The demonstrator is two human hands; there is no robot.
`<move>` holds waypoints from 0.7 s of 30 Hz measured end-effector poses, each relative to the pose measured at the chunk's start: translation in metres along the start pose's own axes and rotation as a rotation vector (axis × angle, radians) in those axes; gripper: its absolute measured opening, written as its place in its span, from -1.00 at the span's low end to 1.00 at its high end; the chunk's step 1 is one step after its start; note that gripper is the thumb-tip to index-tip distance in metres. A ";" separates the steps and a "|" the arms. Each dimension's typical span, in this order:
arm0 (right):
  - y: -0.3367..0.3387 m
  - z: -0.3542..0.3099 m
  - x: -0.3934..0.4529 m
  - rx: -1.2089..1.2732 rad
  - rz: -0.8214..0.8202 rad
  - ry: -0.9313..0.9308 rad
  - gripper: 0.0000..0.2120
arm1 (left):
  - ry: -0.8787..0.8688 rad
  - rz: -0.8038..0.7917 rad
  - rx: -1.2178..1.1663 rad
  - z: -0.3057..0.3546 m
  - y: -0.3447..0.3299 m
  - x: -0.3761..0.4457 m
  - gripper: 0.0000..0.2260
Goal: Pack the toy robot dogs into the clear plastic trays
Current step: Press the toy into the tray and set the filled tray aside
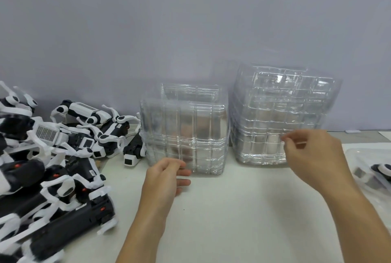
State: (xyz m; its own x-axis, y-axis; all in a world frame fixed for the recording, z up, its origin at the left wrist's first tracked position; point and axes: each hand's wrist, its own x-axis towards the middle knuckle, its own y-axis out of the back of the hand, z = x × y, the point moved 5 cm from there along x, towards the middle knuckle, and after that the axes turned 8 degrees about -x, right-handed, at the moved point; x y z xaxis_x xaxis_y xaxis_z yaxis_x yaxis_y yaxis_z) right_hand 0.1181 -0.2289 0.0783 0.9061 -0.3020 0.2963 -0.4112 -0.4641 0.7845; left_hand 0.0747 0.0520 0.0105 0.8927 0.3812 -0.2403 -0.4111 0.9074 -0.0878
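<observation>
From the head view, both hands reach forward over the white desk (232, 220), well apart from each other. The left hand (167, 178) has its fingers curled against the near lower corner of a stack of clear plastic trays (184, 135); whether it truly grips the edge I cannot tell through the clear plastic. The right hand (315, 154) is raised higher, its thumb and forefinger pinched together at the front face of a second, taller tray stack (281, 114) that stands just beyond it, against the grey wall (169, 19). The two stacks stand side by side with a narrow gap between them. Left of the left hand lies a jumbled heap of black-and-white toy robot dogs (53, 157), touching the left stack's side. Right of the right hand, at the picture's edge, a single clear tray (359, 157) lies flat with a toy dog (380, 170) in it.
</observation>
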 end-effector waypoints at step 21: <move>0.069 -0.097 0.066 -0.133 -0.004 0.367 -0.94 | -0.052 -0.041 -0.004 -0.002 -0.006 0.000 -0.84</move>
State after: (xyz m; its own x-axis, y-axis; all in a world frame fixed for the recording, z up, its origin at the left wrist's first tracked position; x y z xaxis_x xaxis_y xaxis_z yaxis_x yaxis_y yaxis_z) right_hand 0.1593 -0.2003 0.2047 0.8927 0.0291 0.4497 -0.4132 -0.3455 0.8425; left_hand 0.0768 0.0465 0.0091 0.9171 0.3530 -0.1854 -0.3750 0.9216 -0.1002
